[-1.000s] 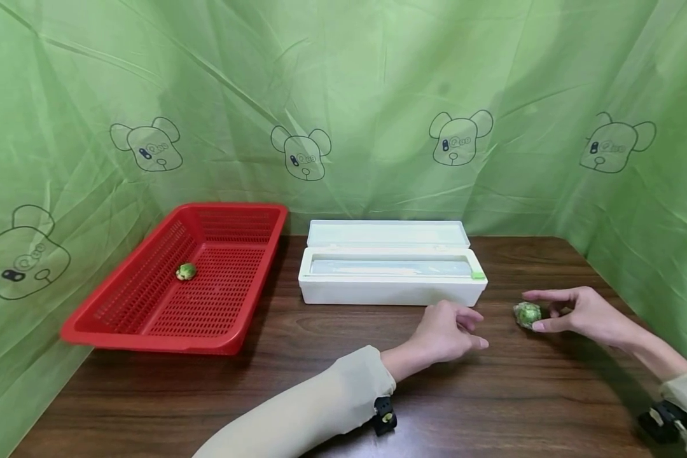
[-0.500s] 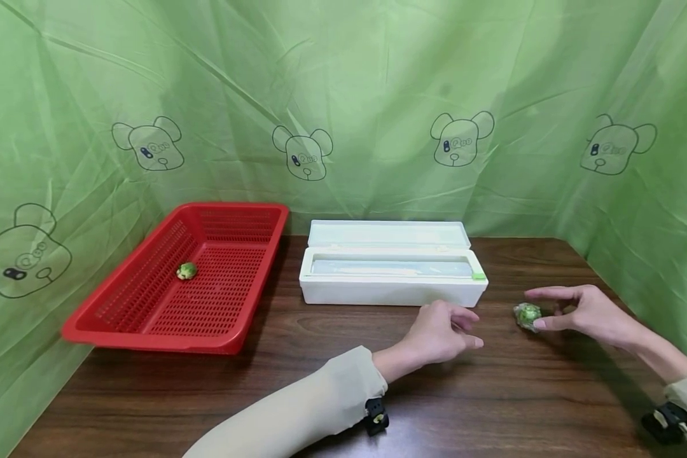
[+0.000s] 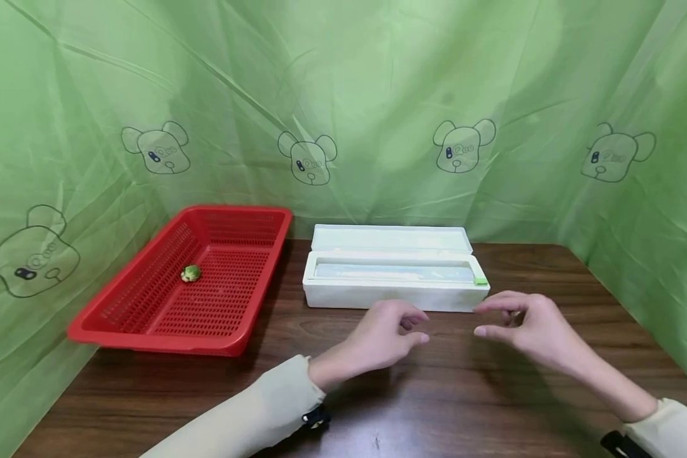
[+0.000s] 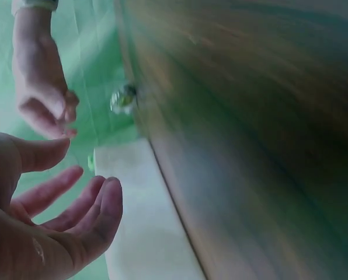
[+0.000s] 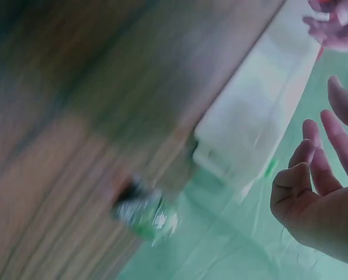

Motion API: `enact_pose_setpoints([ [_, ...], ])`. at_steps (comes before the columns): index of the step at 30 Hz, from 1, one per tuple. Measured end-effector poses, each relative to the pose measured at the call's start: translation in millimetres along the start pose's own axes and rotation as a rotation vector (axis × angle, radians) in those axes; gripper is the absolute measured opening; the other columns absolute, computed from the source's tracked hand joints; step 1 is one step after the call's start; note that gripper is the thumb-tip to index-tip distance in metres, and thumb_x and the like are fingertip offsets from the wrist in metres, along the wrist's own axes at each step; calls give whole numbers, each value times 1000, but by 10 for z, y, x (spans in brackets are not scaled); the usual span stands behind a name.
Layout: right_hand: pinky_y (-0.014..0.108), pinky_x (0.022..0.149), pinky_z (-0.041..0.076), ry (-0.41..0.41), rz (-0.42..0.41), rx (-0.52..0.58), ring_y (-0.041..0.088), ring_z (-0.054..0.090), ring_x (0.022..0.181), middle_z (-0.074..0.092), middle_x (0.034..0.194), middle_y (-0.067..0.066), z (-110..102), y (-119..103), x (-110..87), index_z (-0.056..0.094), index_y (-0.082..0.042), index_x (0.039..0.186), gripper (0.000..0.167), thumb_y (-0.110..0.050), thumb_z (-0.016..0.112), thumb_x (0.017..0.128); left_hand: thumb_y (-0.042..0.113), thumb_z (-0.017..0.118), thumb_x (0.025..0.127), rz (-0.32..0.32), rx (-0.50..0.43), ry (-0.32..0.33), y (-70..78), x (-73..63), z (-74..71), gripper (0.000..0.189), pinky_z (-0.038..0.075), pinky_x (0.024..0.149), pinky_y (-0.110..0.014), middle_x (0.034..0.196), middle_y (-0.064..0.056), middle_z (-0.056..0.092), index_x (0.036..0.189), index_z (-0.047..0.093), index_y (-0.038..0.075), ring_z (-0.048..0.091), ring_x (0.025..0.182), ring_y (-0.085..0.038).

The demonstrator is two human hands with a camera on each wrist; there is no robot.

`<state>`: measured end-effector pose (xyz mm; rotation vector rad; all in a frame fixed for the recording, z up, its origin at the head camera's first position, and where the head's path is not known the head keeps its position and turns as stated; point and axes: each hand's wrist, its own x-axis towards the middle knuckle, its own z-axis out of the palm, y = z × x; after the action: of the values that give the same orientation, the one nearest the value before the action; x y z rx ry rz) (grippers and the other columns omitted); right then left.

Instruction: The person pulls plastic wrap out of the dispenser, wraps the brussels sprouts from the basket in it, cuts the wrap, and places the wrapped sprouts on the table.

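A Brussels sprout wrapped in clear film (image 5: 150, 216) lies on the table, apart from both hands; in the head view my right hand hides it. My right hand (image 3: 541, 327) hovers near the right front corner of a white cling film box (image 3: 395, 296), fingers loosely bent with nothing between them. Left of it, my left hand (image 3: 380, 337) hangs before the box, likewise holding nothing, thumb and fingers apart. The box's lid (image 3: 392, 239) stands raised, showing the film roll (image 3: 392, 272) inside. A green slider (image 3: 479, 281) sits at its right end.
At the left stands a red perforated basket (image 3: 256, 289) with one bare Brussels sprout (image 3: 191, 273) inside. A green curtain (image 3: 389, 76) with printed bear faces encloses the back and sides of the brown wooden table (image 3: 435, 407).
My right hand has let go of the wrapped sprout and moved left towards the box. My left hand has drawn back to the left. The box and basket stay where they were.
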<state>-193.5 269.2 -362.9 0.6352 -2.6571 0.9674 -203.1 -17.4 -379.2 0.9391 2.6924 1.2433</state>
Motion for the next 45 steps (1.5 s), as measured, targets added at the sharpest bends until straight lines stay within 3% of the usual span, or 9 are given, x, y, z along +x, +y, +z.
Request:
enact_pose_setpoints([
  [7,25,57,45,-31,-14,15,6,51,67,66,86,-11,292,-130,-128,82,-18,103,27,-20,94,79,14,80,95,-48,6,56,-203,-348,-328,20,56,81,-25,109,-8,75,114,79,6,67,88,-8],
  [12,25,58,44,-28,-5,33,6,50,67,62,81,-13,360,-143,-163,82,-18,101,24,-19,94,80,9,81,93,-29,18,136,-318,-528,-490,14,57,76,-26,98,-2,74,106,80,9,68,84,-10],
  [18,25,58,44,-25,-5,19,6,50,68,64,84,-10,340,-129,-162,82,-17,102,25,-18,94,80,4,82,90,-30,32,244,-450,-665,-630,11,58,71,-27,92,5,72,98,80,10,67,81,-10],
  [21,25,58,44,-6,-14,-10,6,51,68,65,85,-8,294,-107,-129,82,-16,103,27,-17,94,79,3,83,88,-33,73,331,-521,-679,-663,12,58,70,-27,92,5,71,97,79,10,67,79,-9],
  [27,24,56,42,100,-77,-109,7,49,67,62,87,-11,171,-3,22,83,-13,103,32,-13,97,74,3,83,87,-35,145,581,-641,-603,-706,19,51,78,-35,96,-5,66,105,80,7,62,87,-20],
  [30,23,55,39,138,-102,-139,8,46,66,63,90,-9,114,73,130,84,-10,105,35,-10,97,72,4,79,90,-86,139,639,-670,-508,-726,27,43,90,-43,110,-10,61,117,79,7,53,103,-30],
  [37,29,61,39,127,-123,-224,12,47,70,64,97,3,33,222,365,83,-7,111,40,-13,97,74,4,62,91,-292,136,637,-707,-228,-736,45,28,101,-59,139,-15,48,134,73,13,31,135,-41],
  [41,35,67,44,80,-123,-248,16,51,76,63,100,6,14,295,455,82,-5,112,38,-13,95,77,6,58,88,-374,145,626,-735,-81,-733,48,25,101,-60,144,-15,44,132,75,18,25,139,-40],
  [45,38,69,45,48,-124,-241,19,54,77,61,99,6,18,344,506,83,-5,111,34,-11,94,79,13,65,91,-427,143,607,-732,6,-731,36,24,102,-60,144,-16,43,123,79,19,24,137,-40],
])
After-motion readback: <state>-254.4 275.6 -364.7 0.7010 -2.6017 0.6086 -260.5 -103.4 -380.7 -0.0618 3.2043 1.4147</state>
